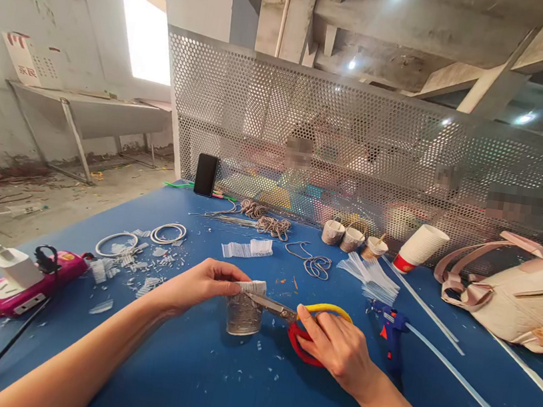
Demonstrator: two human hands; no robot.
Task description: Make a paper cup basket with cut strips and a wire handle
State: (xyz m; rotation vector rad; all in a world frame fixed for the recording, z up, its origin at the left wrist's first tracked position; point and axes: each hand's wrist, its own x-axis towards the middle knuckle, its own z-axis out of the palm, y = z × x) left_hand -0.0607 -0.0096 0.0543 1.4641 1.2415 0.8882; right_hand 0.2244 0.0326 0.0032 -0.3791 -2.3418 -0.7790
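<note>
My left hand (206, 289) grips a small cup (244, 317) by its upper part. Grey-brown cord wraps the cup's lower side, and white strips show around its rim. In my right hand (339, 348) are scissors (320, 308) with one yellow and one red handle loop. Their blades lie across the cup near the white strips, pointing left toward my left fingers. Whether the blade tips are fully closed is hard to make out. A blue glue gun (388, 324) with a long glue stick in its back lies right of my right hand.
Cord bundles (262, 219), wrapped cups (352, 238), stacked paper cups (421, 248) and white strips (247, 249) stand or lie further back. On the left are a pink power strip (27, 290), white rings (169, 234) and scraps. A perforated metal screen (264, 108) borders the table; a bag (526, 293) rests right.
</note>
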